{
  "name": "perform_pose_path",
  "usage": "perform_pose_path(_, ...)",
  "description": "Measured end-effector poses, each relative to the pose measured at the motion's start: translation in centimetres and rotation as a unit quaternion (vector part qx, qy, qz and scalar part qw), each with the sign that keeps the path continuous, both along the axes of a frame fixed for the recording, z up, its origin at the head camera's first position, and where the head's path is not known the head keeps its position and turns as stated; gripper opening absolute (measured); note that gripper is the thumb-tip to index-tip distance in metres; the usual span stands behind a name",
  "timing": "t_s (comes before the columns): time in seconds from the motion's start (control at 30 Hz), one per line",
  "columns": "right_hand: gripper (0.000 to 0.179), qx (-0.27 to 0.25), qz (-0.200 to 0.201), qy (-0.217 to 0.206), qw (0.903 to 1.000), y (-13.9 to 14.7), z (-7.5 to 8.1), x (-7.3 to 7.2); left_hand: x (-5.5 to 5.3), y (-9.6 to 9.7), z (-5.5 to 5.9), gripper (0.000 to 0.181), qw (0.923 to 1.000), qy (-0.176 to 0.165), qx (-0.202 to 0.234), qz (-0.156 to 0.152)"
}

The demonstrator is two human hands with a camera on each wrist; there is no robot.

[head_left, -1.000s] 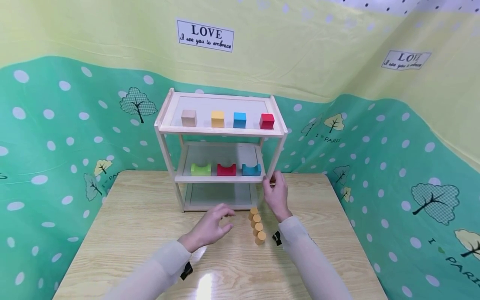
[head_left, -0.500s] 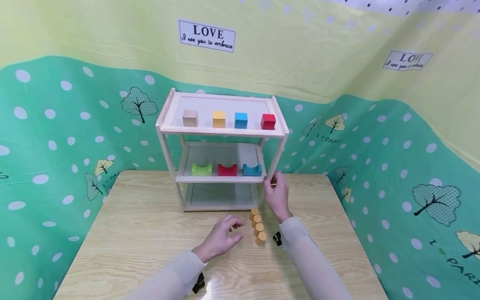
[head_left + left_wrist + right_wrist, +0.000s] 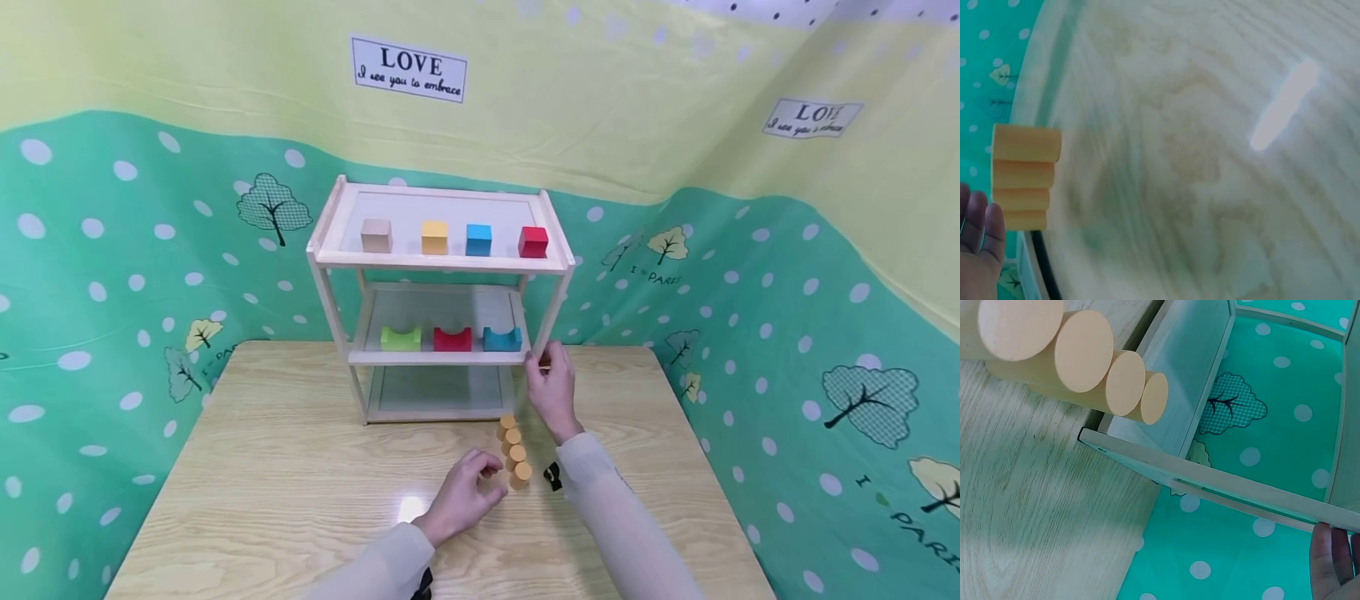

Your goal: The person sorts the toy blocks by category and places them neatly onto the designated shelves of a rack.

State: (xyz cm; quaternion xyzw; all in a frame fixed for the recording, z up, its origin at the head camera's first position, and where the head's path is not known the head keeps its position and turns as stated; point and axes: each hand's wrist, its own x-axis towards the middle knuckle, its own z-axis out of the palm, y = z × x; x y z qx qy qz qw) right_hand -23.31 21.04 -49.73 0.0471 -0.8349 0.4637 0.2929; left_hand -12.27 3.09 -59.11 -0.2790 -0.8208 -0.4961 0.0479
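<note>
Several orange-yellow wooden cylinders stand upright in a slanting row on the table, in front of the shelf's right side. My left hand is just left of the nearest ones, fingers loosely bent and thumb apart, holding nothing. In the left wrist view its fingertips are close by the cylinder row. My right hand holds the right front post of the small pale wooden shelf around middle-board height. The right wrist view shows its fingers at the post.
On the top board sit a plain cube, a yellow cube, a blue cube and a red cube. Green, red and blue notched blocks line the middle board. Patterned cloth surrounds the table.
My left hand has moved right and toward the near side, closer to the cylinders. My right hand stays at the shelf post, and the cylinders and blocks keep their places.
</note>
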Motion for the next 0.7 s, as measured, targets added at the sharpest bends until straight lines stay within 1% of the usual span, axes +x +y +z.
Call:
perform_pose_path(0.13, 0.007, 0.002, 0.002, 0.006, 1.0000, -0.1, 0.0, 0.0, 0.2, 0.3, -0.5, 0.031, 0.9999, 0.010, 0.002, 0.005)
perform_pose_path(0.27, 0.007, 0.002, 0.006, 0.009, 0.9999, -0.1, 0.0, 0.0, -0.1, -0.3, -0.4, 0.030, 0.9996, 0.000, 0.018, 0.020)
perform_pose_path(0.37, 0.007, -0.002, 0.004, 0.006, 1.0000, 0.0, 0.0, 0.1, -0.7, -1.2, 0.1, 0.029, 0.9987, -0.010, 0.030, 0.041)
perform_pose_path(0.5, 0.008, -0.006, 0.004, 0.000, 1.0000, -0.1, 0.2, 0.2, -1.7, -2.7, 0.9, 0.028, 0.9974, -0.022, 0.034, 0.060)
perform_pose_path(0.6, 0.010, -0.004, 0.006, -0.007, 1.0000, -0.1, 0.3, 0.3, -2.3, -3.9, 1.6, 0.028, 0.9964, -0.022, 0.039, 0.071)
perform_pose_path(0.7, 0.009, -0.003, 0.005, -0.009, 0.9999, -0.2, 0.3, 0.3, -3.1, -5.1, 2.2, 0.027, 0.9949, -0.013, 0.045, 0.089)
